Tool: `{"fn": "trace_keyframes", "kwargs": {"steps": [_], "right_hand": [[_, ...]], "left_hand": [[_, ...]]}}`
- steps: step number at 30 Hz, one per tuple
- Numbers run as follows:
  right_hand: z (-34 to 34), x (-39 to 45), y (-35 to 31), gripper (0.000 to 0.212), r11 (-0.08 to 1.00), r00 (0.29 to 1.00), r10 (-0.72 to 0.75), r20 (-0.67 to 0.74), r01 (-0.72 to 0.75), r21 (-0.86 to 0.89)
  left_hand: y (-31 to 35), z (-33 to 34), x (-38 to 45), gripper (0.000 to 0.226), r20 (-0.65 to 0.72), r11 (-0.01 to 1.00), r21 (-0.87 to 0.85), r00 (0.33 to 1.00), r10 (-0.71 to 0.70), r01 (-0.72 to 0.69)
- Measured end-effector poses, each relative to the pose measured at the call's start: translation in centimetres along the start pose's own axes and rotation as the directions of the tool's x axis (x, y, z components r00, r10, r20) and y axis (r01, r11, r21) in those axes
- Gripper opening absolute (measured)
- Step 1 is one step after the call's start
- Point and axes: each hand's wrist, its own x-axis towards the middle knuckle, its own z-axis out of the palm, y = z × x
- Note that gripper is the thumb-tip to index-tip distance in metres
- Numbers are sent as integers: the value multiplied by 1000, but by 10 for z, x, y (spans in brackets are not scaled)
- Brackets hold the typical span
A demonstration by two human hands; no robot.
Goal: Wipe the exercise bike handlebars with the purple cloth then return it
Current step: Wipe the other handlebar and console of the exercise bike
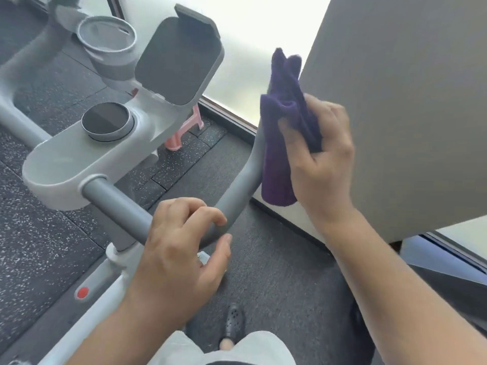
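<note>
The right hand (320, 159) holds the purple cloth (283, 133), w/ fingers and thumb curled round the bunched-up middle. The cloth sits against the upright end of the grey handlebar (237, 191) on the right side, and it hides most of that end. Some cloth sticks up above the hand, some hangs down below it. The left hand (179, 248) is at the bend of the bar, lower down, fingers curled and a bit apart, thumb under; can't tell if it really grips the bar or just hovers on it. A big grey panel (395, 101) stands right behind the right hand, very close to it. To the left, on the bike's white console (66, 159), there's a round dark knob (106, 122), a phone holder (179, 61) and a cup holder (106, 38) further back. A pink stool (188, 130) stands on the dark speckled floor (47, 233) behind the console. A red button (83, 292) shows on the white frame, bottom left. One dark shoe (234, 322) is near the bottom.
</note>
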Motion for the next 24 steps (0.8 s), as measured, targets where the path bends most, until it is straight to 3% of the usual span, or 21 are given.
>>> {"fn": "trace_keyframes", "kwargs": {"steps": [4, 12, 17, 21, 24], "right_hand": [[-1, -44, 8, 27, 990, 990, 118, 83, -123, 67], [8, 12, 9, 29, 944, 970, 211, -117, -171, 282], [9, -10, 21, 24, 903, 962, 261, -78, -215, 371], [5, -40, 22, 25, 940, 981, 195, 2, -188, 284], [6, -10, 20, 22, 952, 983, 179, -51, -160, 261]], "left_hand": [[1, 4, 6, 22, -28, 999, 32, 1000, 6, -5], [5, 10, 6, 18, -42, 997, 76, 999, -31, 34], [7, 13, 6, 17, -65, 994, 96, 997, -41, 47], [8, 14, 6, 18, -82, 994, 97, 996, -43, 51], [7, 15, 6, 18, -86, 993, 109, 996, -36, 45]]}}
